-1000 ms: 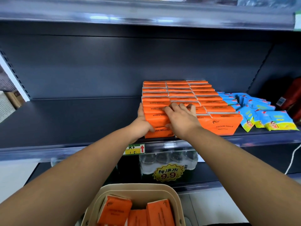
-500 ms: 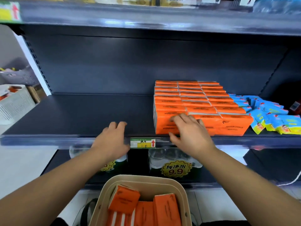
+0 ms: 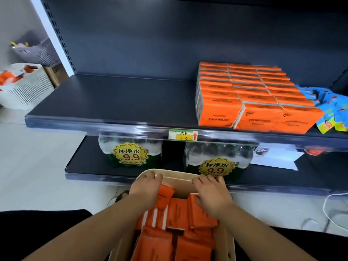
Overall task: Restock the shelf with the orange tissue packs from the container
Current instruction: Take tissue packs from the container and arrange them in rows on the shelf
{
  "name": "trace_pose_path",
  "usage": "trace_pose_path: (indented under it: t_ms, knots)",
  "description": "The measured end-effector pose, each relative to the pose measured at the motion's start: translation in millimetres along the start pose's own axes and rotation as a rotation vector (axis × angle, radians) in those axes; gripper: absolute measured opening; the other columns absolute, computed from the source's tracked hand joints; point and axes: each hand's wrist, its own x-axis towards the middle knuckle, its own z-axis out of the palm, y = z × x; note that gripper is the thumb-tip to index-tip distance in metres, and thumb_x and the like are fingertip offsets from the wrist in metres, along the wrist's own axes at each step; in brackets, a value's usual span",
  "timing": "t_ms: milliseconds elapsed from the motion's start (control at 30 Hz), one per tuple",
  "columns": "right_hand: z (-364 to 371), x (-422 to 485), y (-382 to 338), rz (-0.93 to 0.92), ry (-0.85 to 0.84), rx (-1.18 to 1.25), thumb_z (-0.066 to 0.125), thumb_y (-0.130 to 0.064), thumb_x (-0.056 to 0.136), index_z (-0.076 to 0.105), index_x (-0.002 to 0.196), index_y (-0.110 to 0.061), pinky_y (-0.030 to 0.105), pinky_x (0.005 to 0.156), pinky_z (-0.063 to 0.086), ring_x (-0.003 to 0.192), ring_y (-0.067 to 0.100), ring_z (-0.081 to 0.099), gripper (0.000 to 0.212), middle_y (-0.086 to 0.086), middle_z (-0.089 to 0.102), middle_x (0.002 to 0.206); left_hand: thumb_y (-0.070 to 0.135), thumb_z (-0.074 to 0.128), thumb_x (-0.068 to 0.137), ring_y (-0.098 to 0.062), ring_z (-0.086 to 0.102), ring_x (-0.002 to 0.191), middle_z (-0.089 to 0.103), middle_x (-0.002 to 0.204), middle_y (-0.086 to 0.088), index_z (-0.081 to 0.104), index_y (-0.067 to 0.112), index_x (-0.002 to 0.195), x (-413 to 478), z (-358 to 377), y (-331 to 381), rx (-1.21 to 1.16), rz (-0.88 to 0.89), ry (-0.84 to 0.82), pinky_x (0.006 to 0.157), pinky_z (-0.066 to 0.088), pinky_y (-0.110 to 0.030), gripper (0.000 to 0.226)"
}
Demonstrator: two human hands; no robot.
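Orange tissue packs (image 3: 244, 95) stand in three tidy rows on the right part of the dark shelf (image 3: 113, 102). Below, a beige container (image 3: 177, 176) holds several more orange packs (image 3: 178, 213), some upright, some lying. Both my hands are inside its far end. My left hand (image 3: 146, 187) curls its fingers over the far end of a tilted pack (image 3: 165, 193). My right hand (image 3: 211, 193) grips the top of an upright pack (image 3: 194, 208), thumb on its near side.
Blue and yellow sachets (image 3: 331, 108) lie right of the orange rows. Shrink-wrapped water bottles (image 3: 130, 153) with 9.9 stickers fill the lower shelf. A white slotted basket (image 3: 26, 85) stands on the floor at left. A white cable (image 3: 331, 204) lies at right.
Both hands left the packs on the shelf and dropped into the container. The view tilted down and left, so the container now fills the bottom of the frame.
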Motion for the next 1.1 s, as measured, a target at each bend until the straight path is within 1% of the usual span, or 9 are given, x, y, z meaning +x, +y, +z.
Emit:
trace_pose_path:
  t_ms: [167, 300, 367, 500, 700, 800, 867, 1000, 1100]
  knots:
    - [37, 8, 8, 0.105, -0.138, -0.006, 0.046, -0.025, 0.096, 0.04, 0.137, -0.022, 0.047, 0.108, 0.024, 0.134, 0.027, 0.038, 0.042, 0.004, 0.044, 0.144, 0.02, 0.054, 0.092, -0.032, 0.039, 0.131, 0.035, 0.145, -0.011, 0.031, 0.021, 0.142, 19, 30, -5, 0.055, -0.015, -0.036, 0.101, 0.043, -0.043, 0.056]
    - [66, 13, 15, 0.126, -0.216, -0.026, 0.044, -0.025, 0.096, 0.035, 0.141, -0.024, 0.051, 0.113, 0.017, 0.137, 0.028, 0.033, 0.045, 0.005, 0.042, 0.146, 0.015, 0.054, 0.091, -0.036, 0.038, 0.129, 0.03, 0.143, -0.014, 0.029, 0.019, 0.143, 28, 47, -5, 0.114, -0.005, -0.073, 0.097, 0.046, -0.043, 0.058]
    - [74, 14, 14, 0.128, -0.249, -0.055, 0.036, -0.023, 0.099, 0.033, 0.143, -0.022, 0.052, 0.113, 0.014, 0.137, 0.03, 0.032, 0.043, 0.007, 0.04, 0.146, 0.011, 0.054, 0.091, -0.037, 0.039, 0.127, 0.027, 0.143, -0.016, 0.028, 0.016, 0.144, 30, 53, -5, 0.172, 0.005, -0.058, 0.095, 0.047, -0.042, 0.059]
    - [82, 13, 12, 0.108, -0.257, -0.089, 0.038, -0.023, 0.099, 0.037, 0.138, -0.022, 0.053, 0.111, 0.016, 0.138, 0.031, 0.03, 0.039, 0.008, 0.038, 0.147, 0.011, 0.051, 0.093, -0.036, 0.037, 0.129, 0.026, 0.145, -0.017, 0.024, 0.01, 0.147, 36, 61, -6, 0.245, 0.006, 0.0, 0.099, 0.044, -0.041, 0.06]
    - [92, 20, 13, 0.131, -0.224, -0.093, 0.044, -0.021, 0.097, 0.026, 0.147, -0.022, 0.054, 0.113, 0.015, 0.139, 0.03, 0.026, 0.053, 0.007, 0.032, 0.15, 0.014, 0.052, 0.094, -0.031, 0.031, 0.133, 0.027, 0.145, -0.014, 0.026, 0.009, 0.146, 40, 69, -12, 0.317, 0.024, 0.064, 0.107, 0.036, -0.043, 0.059]
    - [95, 24, 15, 0.141, -0.253, -0.101, 0.049, -0.022, 0.096, 0.015, 0.153, -0.022, 0.056, 0.114, 0.01, 0.144, 0.029, 0.02, 0.067, 0.005, 0.023, 0.157, 0.015, 0.054, 0.093, -0.032, 0.03, 0.134, 0.024, 0.148, -0.015, 0.026, 0.011, 0.145, 40, 68, -10, 0.342, 0.048, 0.07, 0.109, 0.032, -0.043, 0.059]
    - [97, 26, 15, 0.143, -0.271, -0.107, 0.049, -0.024, 0.096, 0.011, 0.154, -0.023, 0.056, 0.115, 0.006, 0.146, 0.029, 0.017, 0.07, 0.004, 0.022, 0.158, 0.015, 0.054, 0.093, -0.032, 0.03, 0.135, 0.024, 0.149, -0.015, 0.026, 0.012, 0.145, 41, 68, -9, 0.348, 0.061, 0.075, 0.11, 0.03, -0.044, 0.059]
    - [98, 26, 13, 0.138, -0.255, -0.122, 0.052, -0.02, 0.094, 0.012, 0.154, -0.02, 0.056, 0.116, 0.004, 0.141, 0.032, 0.024, 0.072, 0.01, 0.031, 0.15, 0.018, 0.055, 0.093, -0.03, 0.033, 0.133, 0.034, 0.144, -0.011, 0.032, 0.015, 0.139, 43, 68, -6, 0.32, 0.06, 0.081, 0.11, 0.03, -0.043, 0.052]
    - [99, 23, 14, 0.121, -0.244, -0.136, 0.053, -0.018, 0.092, 0.026, 0.148, -0.019, 0.055, 0.116, 0.009, 0.137, 0.033, 0.028, 0.063, 0.012, 0.032, 0.145, 0.02, 0.052, 0.093, -0.029, 0.037, 0.131, 0.043, 0.139, -0.008, 0.034, 0.018, 0.135, 44, 68, -5, 0.288, 0.05, 0.067, 0.109, 0.03, -0.042, 0.045]
